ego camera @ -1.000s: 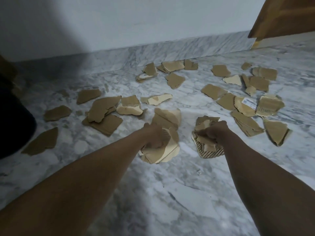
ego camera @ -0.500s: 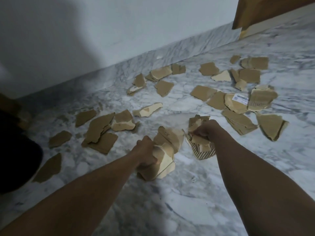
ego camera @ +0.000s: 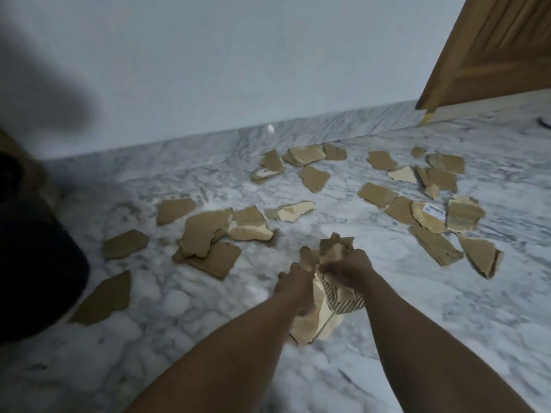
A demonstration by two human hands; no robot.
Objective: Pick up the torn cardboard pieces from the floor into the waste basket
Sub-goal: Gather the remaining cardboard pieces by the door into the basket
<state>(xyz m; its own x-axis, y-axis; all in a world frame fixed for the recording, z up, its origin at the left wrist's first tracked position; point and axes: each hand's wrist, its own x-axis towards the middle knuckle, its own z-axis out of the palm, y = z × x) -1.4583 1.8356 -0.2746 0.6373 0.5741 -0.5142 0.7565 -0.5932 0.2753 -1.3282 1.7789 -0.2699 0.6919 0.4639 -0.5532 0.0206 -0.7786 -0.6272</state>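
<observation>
Both my hands meet in the middle of the view above the marble floor. My left hand grips a stack of torn cardboard pieces that hangs below it. My right hand grips another bundle of cardboard, pressed against the left one. Several brown torn pieces lie scattered on the floor: a cluster to the left and another to the right. A dark rounded shape, apparently the waste basket, fills the left edge.
A white wall with a marble skirting runs across the back. A wooden door stands at the upper right. A single cardboard piece lies close to the dark basket.
Both hands have lifted their cardboard bundles off the floor and brought them together. The view has swung, so the scattered pieces sit further back.
</observation>
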